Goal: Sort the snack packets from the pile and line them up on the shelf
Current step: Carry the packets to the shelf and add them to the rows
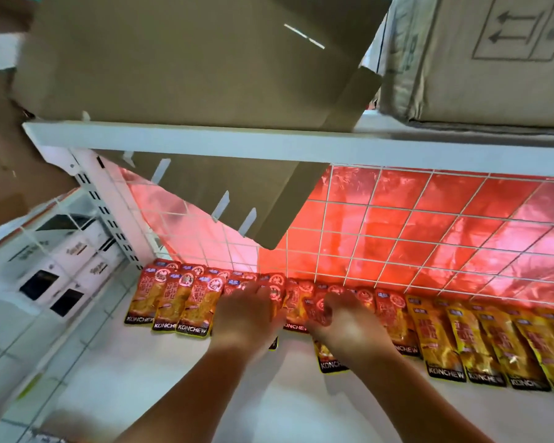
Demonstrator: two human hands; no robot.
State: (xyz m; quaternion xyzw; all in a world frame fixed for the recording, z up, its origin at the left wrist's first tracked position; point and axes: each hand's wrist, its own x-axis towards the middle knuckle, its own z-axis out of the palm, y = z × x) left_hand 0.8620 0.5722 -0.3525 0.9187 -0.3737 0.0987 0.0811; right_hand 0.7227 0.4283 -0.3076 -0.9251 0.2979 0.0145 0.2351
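A row of snack packets lies along the back of the white shelf (173,385), against a wire grid. Red packets (173,302) fill the left part, yellow packets (474,343) the right. My left hand (247,318) lies flat with straight fingers on red packets in the middle of the row. My right hand (346,321) has its fingers curled around a red packet (317,310) at the row. Another red packet (328,362) sticks out below my right wrist, lower than its neighbours.
A white wire grid (397,225) backs the shelf, with red reflective material behind it. Cardboard boxes (179,59) sit on the upper shelf (269,142) overhead. White boxed goods (61,260) stand to the left beyond an upright rail.
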